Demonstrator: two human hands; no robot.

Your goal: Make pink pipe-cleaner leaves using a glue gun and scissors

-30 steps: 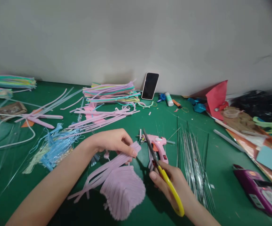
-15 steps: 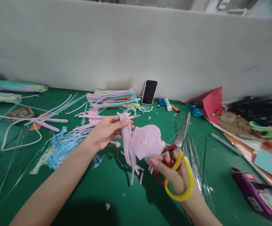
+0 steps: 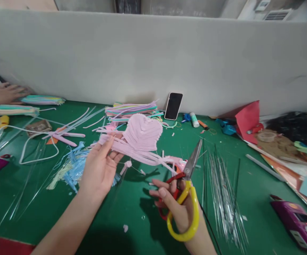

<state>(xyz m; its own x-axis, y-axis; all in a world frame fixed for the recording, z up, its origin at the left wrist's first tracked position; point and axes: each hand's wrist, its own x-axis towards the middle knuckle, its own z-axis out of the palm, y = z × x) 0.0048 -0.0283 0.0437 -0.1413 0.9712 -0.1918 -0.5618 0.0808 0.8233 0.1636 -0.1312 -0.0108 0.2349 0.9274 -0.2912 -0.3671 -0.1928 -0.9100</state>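
My left hand (image 3: 97, 173) is closed on the end of a bundle of pale pink pipe cleaners (image 3: 140, 155). The bundle stretches rightward, and a ridged, heart-shaped pink pipe-cleaner piece (image 3: 144, 132) stands above it, seemingly joined to it. In my right hand (image 3: 180, 210) is a pair of scissors (image 3: 194, 212) with one yellow and one red handle. Their blades point up and away, close to the bundle's right end; whether they are parted I cannot make out. Below my left hand lies a tangle of blue raffia-like strands (image 3: 75, 168).
Behind, a phone (image 3: 173, 106) leans on the grey partition (image 3: 153, 56) beside a stack of coloured pipe cleaners (image 3: 132, 110). Thin wires (image 3: 226, 198) lie right of the scissors, with a purple device (image 3: 295, 221) beyond. At far left is another person's hand (image 3: 6, 94).
The pink bundle has swung from hanging upright to nearly level, and its heart piece has risen to the upper left. The scissors have moved slightly left and down. Another person's hand now shows at left.
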